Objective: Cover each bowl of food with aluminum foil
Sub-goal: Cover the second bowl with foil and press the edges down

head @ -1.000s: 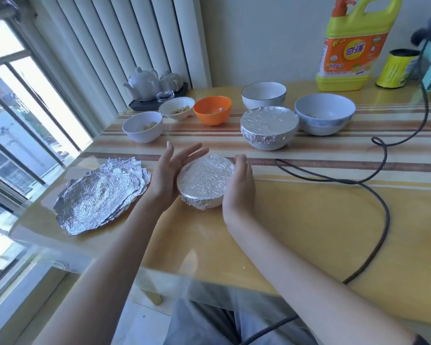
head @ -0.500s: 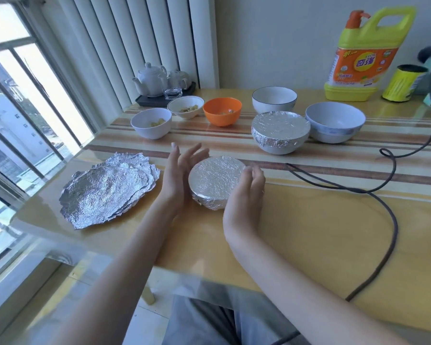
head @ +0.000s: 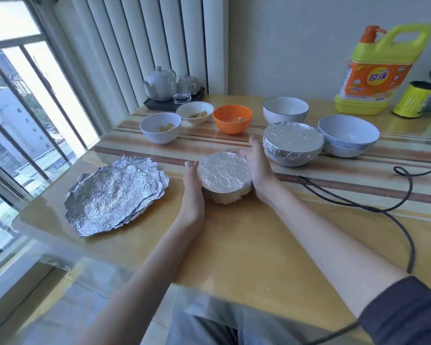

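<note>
Now press the foil skirt snug under the rim of the small foil-covered bowl [head: 224,177], mid-worktop [head: 246,245], just right of the foil sheets [head: 115,192] by the left edge. Left hand [head: 193,192] and right hand [head: 258,170] flat against its sides, fingers straight and pressed together. Keep pressure even, avoid tearing; 5 bowls toward the far edge remain uncovered.

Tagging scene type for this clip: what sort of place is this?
Probably a home kitchen or dining corner: a glass-topped table by a barred window, with a tea set, a dish soap jug and bowls of food.
</note>
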